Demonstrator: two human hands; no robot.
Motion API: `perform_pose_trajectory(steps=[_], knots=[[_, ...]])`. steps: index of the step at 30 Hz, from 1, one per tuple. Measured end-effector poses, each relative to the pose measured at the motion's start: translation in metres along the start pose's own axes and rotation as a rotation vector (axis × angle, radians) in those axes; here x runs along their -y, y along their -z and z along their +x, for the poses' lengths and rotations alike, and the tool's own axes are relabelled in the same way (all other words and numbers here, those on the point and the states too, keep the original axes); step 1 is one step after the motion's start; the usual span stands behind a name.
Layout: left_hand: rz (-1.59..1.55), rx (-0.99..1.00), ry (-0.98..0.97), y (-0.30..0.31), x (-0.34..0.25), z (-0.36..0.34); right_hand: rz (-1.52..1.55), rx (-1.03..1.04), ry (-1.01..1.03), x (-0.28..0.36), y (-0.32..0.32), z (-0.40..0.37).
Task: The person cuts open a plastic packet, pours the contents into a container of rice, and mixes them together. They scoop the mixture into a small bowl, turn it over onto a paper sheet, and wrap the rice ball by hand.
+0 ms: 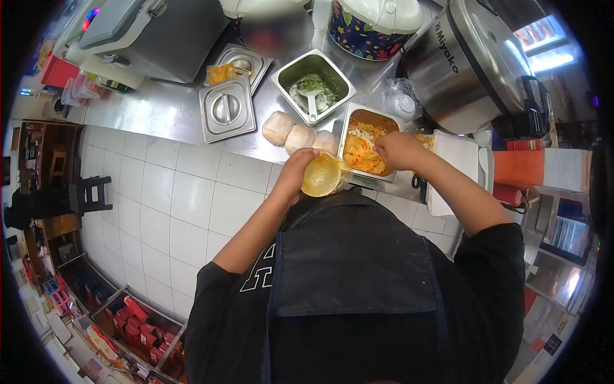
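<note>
My left hand (pixel 298 171) grips a plastic tub (pixel 322 175), tipped so its inside shows, smeared with yellow residue. The tub is beside the near left corner of a steel pan (pixel 346 121) of orange, shredded-looking food (pixel 362 153). Over that pan's right side is my right hand (pixel 398 151), its fingers closed at the food; what they hold is hidden. Pale round buns (pixel 279 128) sit in a row left of the pan. Behind them a second steel pan (pixel 279 77) contains a green and white mix with a white spoon (pixel 311 104) in it.
Steel lids (pixel 227 109) and a packet of yellow food (pixel 221 73) lie on the counter's left part. A grey cooler box (pixel 153 45), a patterned pot (pixel 364 29) and a large steel Miyako cooker (pixel 457 70) stand behind. A white board (pixel 453 169) is at right.
</note>
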State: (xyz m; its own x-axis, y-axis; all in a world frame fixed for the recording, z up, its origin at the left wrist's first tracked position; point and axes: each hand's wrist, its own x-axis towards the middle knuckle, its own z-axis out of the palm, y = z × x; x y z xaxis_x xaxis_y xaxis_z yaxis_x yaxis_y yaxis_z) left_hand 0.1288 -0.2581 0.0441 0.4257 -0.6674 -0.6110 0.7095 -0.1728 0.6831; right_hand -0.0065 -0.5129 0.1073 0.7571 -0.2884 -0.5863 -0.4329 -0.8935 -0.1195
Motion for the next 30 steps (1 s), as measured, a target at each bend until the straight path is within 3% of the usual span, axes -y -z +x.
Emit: perform_pose_trajectory(steps=[6, 15, 21, 27, 30], knots=[[0.147, -0.051, -0.018, -0.013, 0.0, -0.004, 0.217, 0.028, 0.098, 0.0, -0.02, -0.008], [0.114, 0.02, -0.012, -0.014, 0.003, 0.003, 0.405, 0.042, 0.163, -0.008, -0.035, -0.015], [0.079, 0.029, -0.052, -0.009, -0.014, 0.004, 0.672, 0.064, -0.088, -0.017, -0.036, -0.036], [-0.14, 0.123, 0.021, -0.009, -0.053, -0.012, 0.866, -0.026, -0.146, -0.039, -0.045, -0.047], [-0.068, 0.109, 0.067, -0.015, -0.063, -0.013, 0.977, -0.064, -0.13, -0.037, -0.026, -0.066]])
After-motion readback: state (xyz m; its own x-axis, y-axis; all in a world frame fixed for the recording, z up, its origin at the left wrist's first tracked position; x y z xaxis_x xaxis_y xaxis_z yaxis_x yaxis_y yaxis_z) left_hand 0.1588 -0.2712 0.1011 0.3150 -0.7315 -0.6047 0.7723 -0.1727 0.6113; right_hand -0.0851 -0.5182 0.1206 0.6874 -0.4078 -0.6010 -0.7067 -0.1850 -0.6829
